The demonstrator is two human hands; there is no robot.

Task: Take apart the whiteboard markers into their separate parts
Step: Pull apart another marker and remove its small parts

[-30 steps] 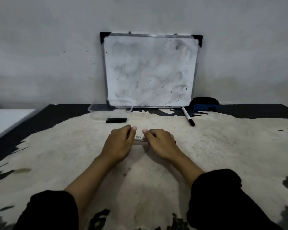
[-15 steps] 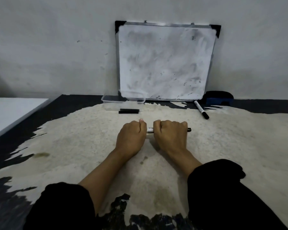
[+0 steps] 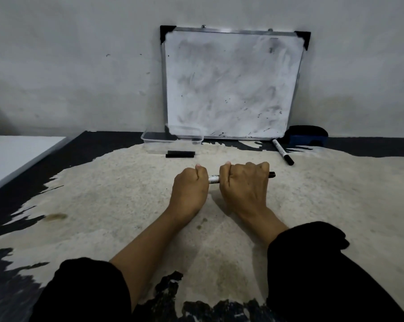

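Note:
A white whiteboard marker with a black end lies level between my fists over the middle of the worn table. My left hand is closed around its left part. My right hand is closed around its right part, and the black tip sticks out past that fist. Only a short white stretch shows between the hands. A second marker with a black cap lies farther back on the right. Two black marker parts lie side by side behind my left hand.
A smudged whiteboard leans on the wall at the back. A clear plastic container stands at its lower left, a blue eraser at its lower right. A white surface adjoins the table on the left.
Both hands turned from a fingertip hold into full fists around the marker one second ago. Since half a second ago they have hardly moved; the view shifted slightly.

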